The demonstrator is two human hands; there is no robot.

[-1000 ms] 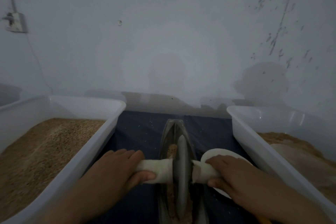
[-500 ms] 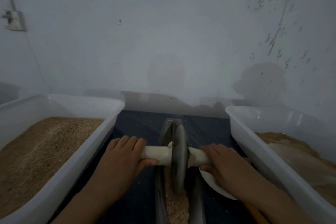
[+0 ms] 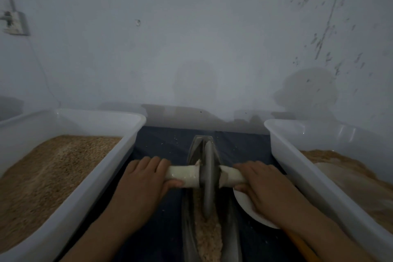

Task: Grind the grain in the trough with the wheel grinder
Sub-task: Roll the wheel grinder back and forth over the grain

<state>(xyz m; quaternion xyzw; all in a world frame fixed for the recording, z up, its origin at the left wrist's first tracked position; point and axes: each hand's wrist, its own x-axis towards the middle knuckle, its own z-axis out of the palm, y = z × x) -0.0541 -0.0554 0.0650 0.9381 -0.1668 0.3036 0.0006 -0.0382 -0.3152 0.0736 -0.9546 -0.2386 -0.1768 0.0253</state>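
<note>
Grain (image 3: 209,234) in trough (image 3: 230,229) looks coarse, grinding unfinished. Wheel grinder (image 3: 208,178) toward far end; left hand (image 3: 144,178) and right hand (image 3: 258,183) wrapped round its white handles.

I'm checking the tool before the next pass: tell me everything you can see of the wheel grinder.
The wheel grinder is a thin grey disc, metal by its look, standing upright on edge in the narrow trough, its lower rim in crushed grain. A pale, glossy axle handle runs through its centre. The left hand grips one end, the right hand the other. It sits toward the trough's far end.
</note>
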